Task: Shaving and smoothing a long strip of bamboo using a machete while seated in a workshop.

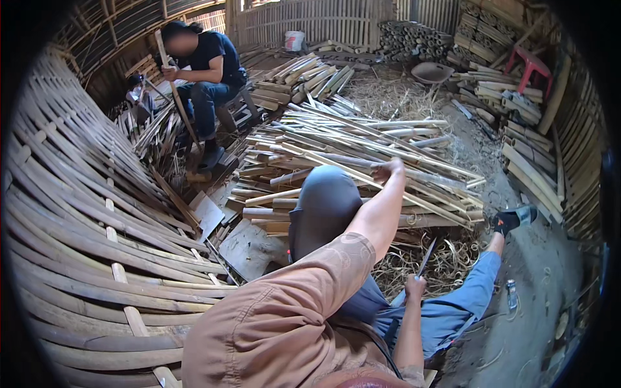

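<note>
My left hand [389,171] is stretched out over a heap of split bamboo strips [362,143]. Its fingers are curled at a pale bamboo strip [430,201] near the top of the heap; the fingertips are partly hidden. Low on the right, beside my leg, my right hand [415,287] is closed around the handle of a knife [427,257]. The knife's long, narrow blade points up and away from me, over curled bamboo shavings [446,262].
A curved wall of bamboo slats [97,239] fills the left. At the far left a person [213,68] sits holding a long bamboo piece [178,103]. Bamboo bundles [304,77], a red stool [532,67], a shallow basket [432,72] and a small can [512,294] stand around.
</note>
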Motion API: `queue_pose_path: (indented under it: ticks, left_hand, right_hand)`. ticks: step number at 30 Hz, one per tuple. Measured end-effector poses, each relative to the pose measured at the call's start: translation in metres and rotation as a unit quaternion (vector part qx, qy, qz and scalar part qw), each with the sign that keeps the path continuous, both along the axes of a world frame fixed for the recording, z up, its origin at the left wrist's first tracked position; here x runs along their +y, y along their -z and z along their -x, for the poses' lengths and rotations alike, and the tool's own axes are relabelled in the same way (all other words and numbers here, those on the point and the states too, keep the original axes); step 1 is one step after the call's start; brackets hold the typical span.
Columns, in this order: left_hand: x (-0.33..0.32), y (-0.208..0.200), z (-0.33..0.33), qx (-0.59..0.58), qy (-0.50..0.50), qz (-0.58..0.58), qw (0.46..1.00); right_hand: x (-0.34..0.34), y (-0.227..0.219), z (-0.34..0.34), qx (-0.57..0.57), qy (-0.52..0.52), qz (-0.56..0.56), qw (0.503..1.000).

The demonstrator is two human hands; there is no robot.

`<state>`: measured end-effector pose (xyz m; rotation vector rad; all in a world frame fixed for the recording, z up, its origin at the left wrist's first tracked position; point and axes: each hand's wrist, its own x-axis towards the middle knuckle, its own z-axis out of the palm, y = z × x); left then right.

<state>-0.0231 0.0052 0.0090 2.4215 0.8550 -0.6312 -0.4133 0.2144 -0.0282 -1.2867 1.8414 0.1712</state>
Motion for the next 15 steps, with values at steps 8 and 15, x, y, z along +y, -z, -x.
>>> queue_pose_path:
  ticks: [8, 15]
  left_hand:
    - [0.032, 0.028, -0.043, -0.062, -0.015, 0.589, 0.805]
    - [0.111, 0.136, -0.242, -0.045, -0.116, 0.61, 0.783]
  right_hand:
    - [-0.072, -0.03, -0.039, -0.144, 0.032, 0.057, 0.987]
    - [-0.104, -0.02, -0.158, -0.216, -0.082, 0.162, 0.959]
